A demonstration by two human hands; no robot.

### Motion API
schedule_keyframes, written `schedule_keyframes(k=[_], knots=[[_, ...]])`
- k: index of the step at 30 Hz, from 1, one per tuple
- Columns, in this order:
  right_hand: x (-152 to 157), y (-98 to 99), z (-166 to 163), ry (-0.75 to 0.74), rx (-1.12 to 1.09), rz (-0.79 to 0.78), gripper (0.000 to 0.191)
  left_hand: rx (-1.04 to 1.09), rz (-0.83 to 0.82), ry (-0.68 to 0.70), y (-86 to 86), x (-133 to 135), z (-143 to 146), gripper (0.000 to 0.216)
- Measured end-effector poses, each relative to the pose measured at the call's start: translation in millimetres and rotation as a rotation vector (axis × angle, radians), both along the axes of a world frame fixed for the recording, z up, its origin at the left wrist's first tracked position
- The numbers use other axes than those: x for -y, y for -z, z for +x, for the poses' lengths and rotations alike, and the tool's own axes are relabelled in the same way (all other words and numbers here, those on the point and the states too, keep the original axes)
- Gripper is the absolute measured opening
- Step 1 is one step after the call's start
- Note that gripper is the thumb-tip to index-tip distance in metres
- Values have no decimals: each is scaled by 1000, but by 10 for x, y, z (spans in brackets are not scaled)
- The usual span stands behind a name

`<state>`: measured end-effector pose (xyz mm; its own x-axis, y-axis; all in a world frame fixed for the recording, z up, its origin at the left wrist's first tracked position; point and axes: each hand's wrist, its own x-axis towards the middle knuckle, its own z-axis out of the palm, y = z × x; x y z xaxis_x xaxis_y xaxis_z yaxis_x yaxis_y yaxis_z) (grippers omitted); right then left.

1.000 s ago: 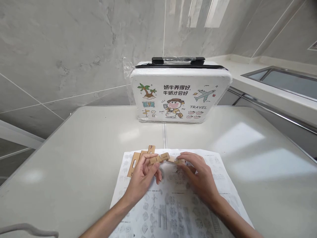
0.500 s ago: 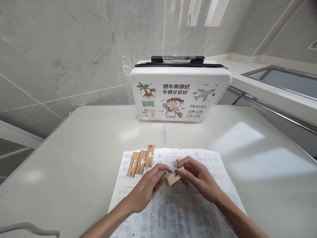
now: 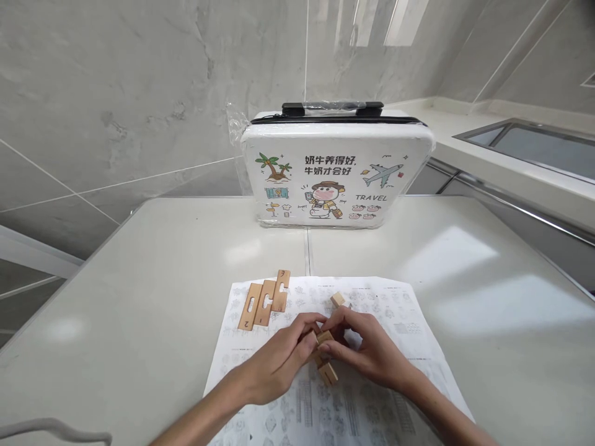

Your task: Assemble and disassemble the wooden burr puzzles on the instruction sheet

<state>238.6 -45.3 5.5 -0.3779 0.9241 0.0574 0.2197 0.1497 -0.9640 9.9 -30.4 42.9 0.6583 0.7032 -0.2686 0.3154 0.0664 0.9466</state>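
My left hand and my right hand meet over the printed sheet, fingers closed on notched wooden puzzle pieces. A block-shaped end juts out below the fingertips, towards me. Another wooden block end shows just beyond my right fingers; whether it is held or lies on the paper I cannot tell. The fingers hide how the pieces join. To the left lie three flat wooden pieces with cut-outs, side by side and marked with numbers.
The large printed sheet covers the table's near middle, with small diagrams on it. A white cartoon suitcase in clear plastic stands upright at the back of the white table. A grey cable lies at the lower left.
My hands have come closer together, and the held pieces have been turned, so one end now points down towards me. The three flat pieces have stayed put.
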Motion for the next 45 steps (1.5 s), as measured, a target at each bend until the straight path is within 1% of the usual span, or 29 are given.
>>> schedule_keyframes(k=[2, 4, 7, 9, 12, 15, 17, 20, 22, 24, 27, 30, 32, 37, 39, 42, 45], knots=[[9, 12, -16, 32, 13, 32, 19, -9, 10, -2, -13, 11, 1, 46], [10, 19, -28, 67, 6, 61, 21, 27, 16, -11, -3, 22, -1, 46], [0, 31, -31, 129, -19, 90, 23, 104, 18, -30, 63, 42, -6, 45], [-6, 43, -24, 176, -34, 89, 24, 107, 29, -40, 127, 58, -3, 53], [-8, 66, -20, 204, -53, 70, 27, 93, 26, -79, 209, 83, 22, 75], [-16, 74, -27, 203, -37, 80, 26, 136, -40, -136, 227, 101, 58, 74], [-35, 62, -24, 239, -3, 99, 26, 156, -97, -170, 204, 101, 75, 73], [-84, 37, 9, 384, 78, 98, 29, 154, -144, -244, 159, 78, 78, 75], [-121, 41, 46, 493, 180, 108, 27, 160, -148, -298, 149, 52, 69, 75], [-153, 75, 82, 551, 308, 148, 25, 173, -147, -340, 161, 27, 59, 75], [-176, 153, 117, 510, 456, 234, 24, 185, -141, -373, 207, 9, 54, 73], [-174, 193, 124, 449, 513, 302, 22, 184, -137, -374, 253, 10, 56, 73], [-166, 175, 120, 427, 488, 292, 24, 175, -129, -367, 270, 13, 58, 73], [-141, 54, 99, 385, 364, 109, 31, 190, -82, -378, 257, 11, 62, 72], [-127, 21, 91, 337, 336, 118, 29, 202, -58, -403, 249, 10, 63, 71], [-97, 16, 78, 219, 293, 161, 20, 193, -22, -434, 251, 7, 64, 71], [-68, 51, 70, 175, 294, 204, 11, 169, 18, -428, 262, 7, 60, 72]])
